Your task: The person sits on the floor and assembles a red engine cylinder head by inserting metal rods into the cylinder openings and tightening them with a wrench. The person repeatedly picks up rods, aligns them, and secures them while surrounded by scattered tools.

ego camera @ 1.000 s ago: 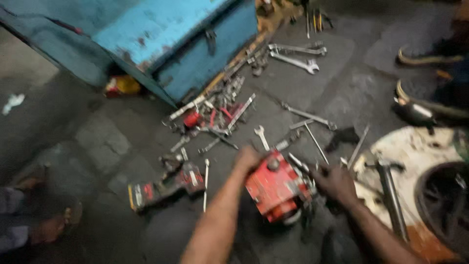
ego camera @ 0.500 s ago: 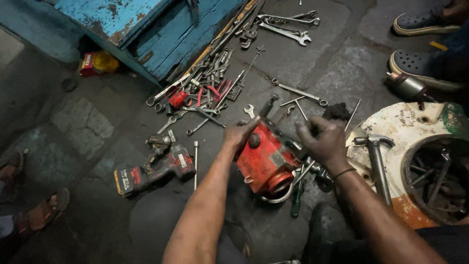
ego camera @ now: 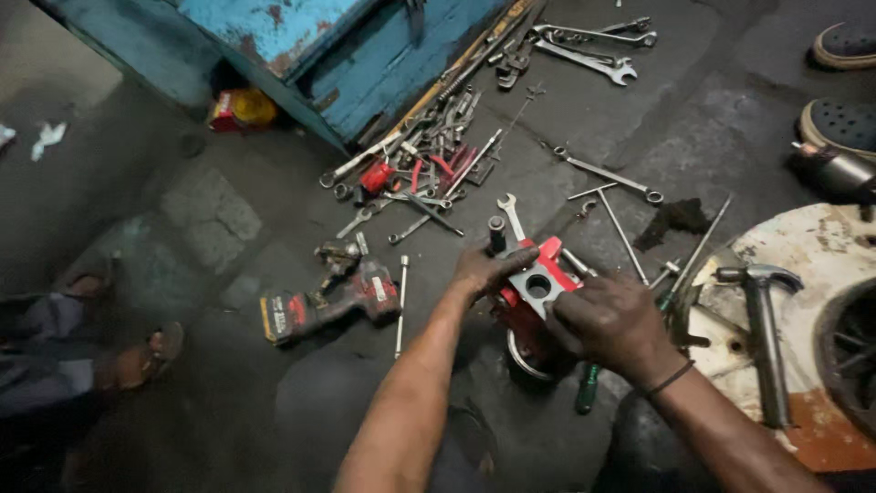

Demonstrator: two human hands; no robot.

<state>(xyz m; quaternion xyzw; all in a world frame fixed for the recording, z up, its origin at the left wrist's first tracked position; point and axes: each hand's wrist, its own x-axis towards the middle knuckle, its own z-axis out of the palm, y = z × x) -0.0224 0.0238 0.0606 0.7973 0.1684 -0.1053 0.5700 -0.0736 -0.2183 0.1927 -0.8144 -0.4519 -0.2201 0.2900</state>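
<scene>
Head view, looking down at a dark, oily workshop floor. Both hands grip a red machine part (ego camera: pixel 534 292) standing on the floor near the middle of the view. The left hand (ego camera: pixel 485 270) closes over its upper left side, thumb stretched across the top edge; its fingertips are hidden behind the part. The right hand (ego camera: pixel 610 326) wraps the lower right side with fingers curled tight, covering most of that flank. Visible between the hands is a grey square face with a round hole. A metal ring (ego camera: pixel 525 358) shows beneath the part, half hidden by the right hand. What the part's underside rests on cannot be made out.

Left of the part lies a red-and-black power tool (ego camera: pixel 328 301) on its side, with a thin steel rod (ego camera: pixel 401 306) between the two. Above them a heap of spanners and sockets (ego camera: pixel 420 173) spreads toward a chipped blue box (ego camera: pixel 365 46), which is cut off by the top edge. A green-handled screwdriver (ego camera: pixel 587 388) pokes out below the right hand, its shaft hidden. To the right, a hammer (ego camera: pixel 762 329) lies on a round white plate (ego camera: pixel 812 246) that runs out of view. Another person's sandalled foot (ego camera: pixel 137 356) shows at the left edge, and shoes (ego camera: pixel 844 82) at the upper right, both cropped.
</scene>
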